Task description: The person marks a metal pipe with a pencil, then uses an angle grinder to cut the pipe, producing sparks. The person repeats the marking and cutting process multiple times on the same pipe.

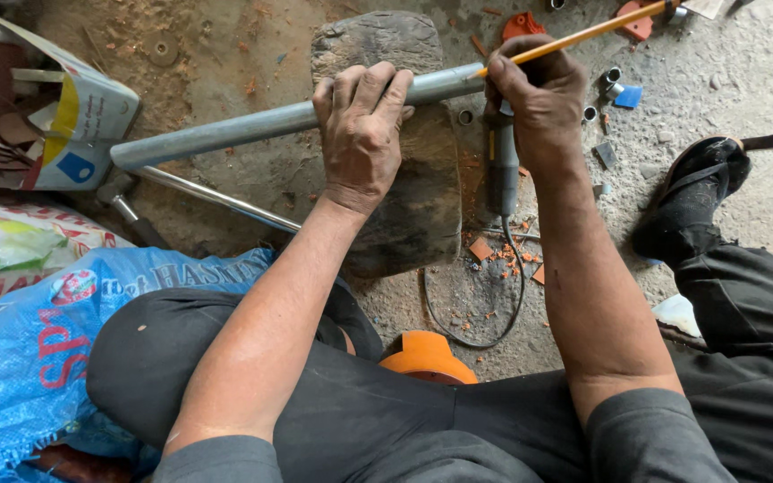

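— Hands?
— Left hand [361, 125], fingers wrapped over the pipe [252, 127] on the block [422, 206]; right hand [543, 103] at three o'clock, fingers gripping a pencil [583, 34] at the pipe's end.
— Room?
— Bare floor [735, 80] at two o'clock.

Smooth matt grey metal pipe [261, 123] on rough weathered wood block [422, 197], glossy yellow-painted rod [583, 34], dusty concrete floor [744, 72].

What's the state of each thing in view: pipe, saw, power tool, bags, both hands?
grey pipe: lying across the stone block, pinned down.
left hand: closed over the pipe.
right hand: gripping the orange-handled saw at the pipe.
power tool: lying on the ground, cord trailing.
paper bag: open, scraps inside.
blue sack: crumpled beside the knee.
pipe offcuts: scattered on the ground.
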